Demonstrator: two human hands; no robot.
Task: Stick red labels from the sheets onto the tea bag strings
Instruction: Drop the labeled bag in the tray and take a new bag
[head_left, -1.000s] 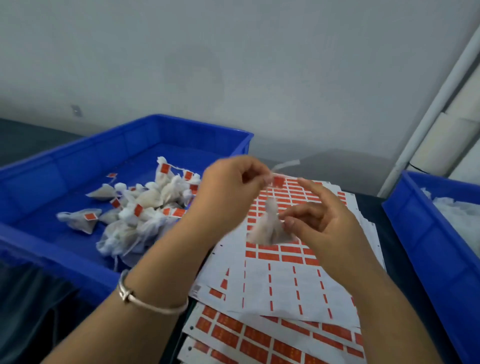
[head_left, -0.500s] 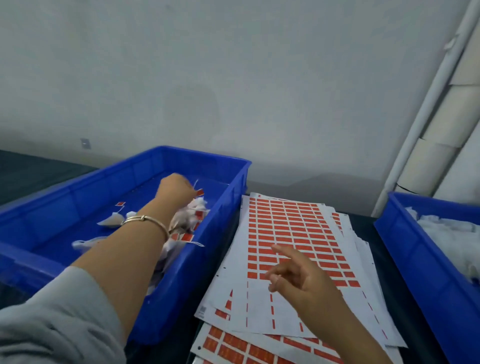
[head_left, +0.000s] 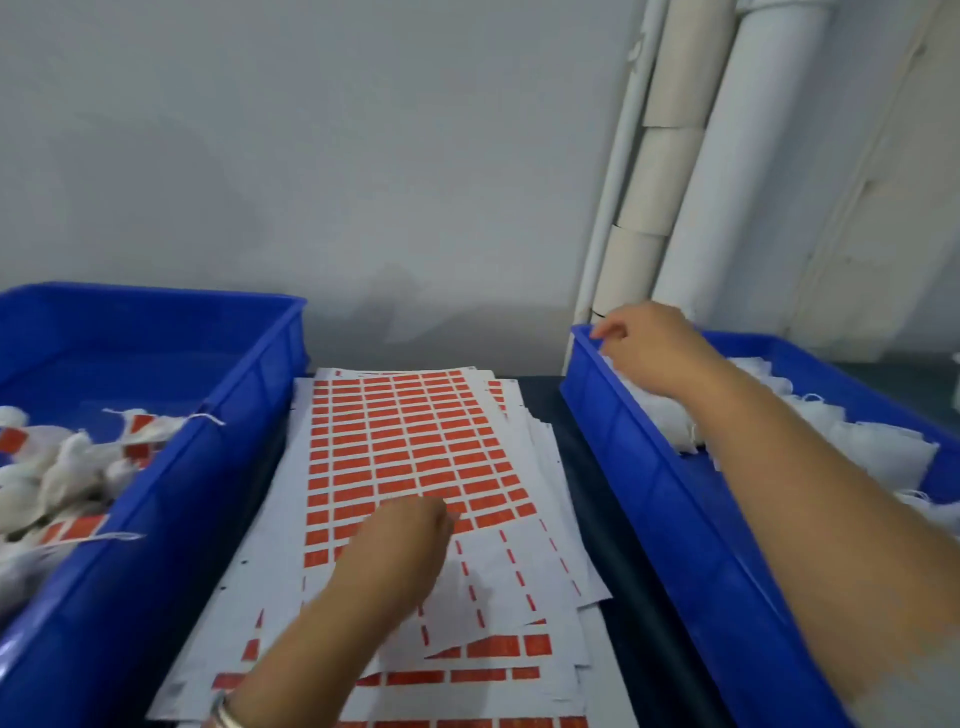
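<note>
Left hand rests on the label sheet, grip unclear; right hand, fingers curled, reaches into the right blue bin, grasp hidden.

The left hand, which was dropping a labelled tea bag into the left bin, is now resting on the top label sheet, fingers at the near rows of red labels. The right hand, earlier hovering over the sheets, is now reaching into the right bin among the unlabelled tea bags.
</note>
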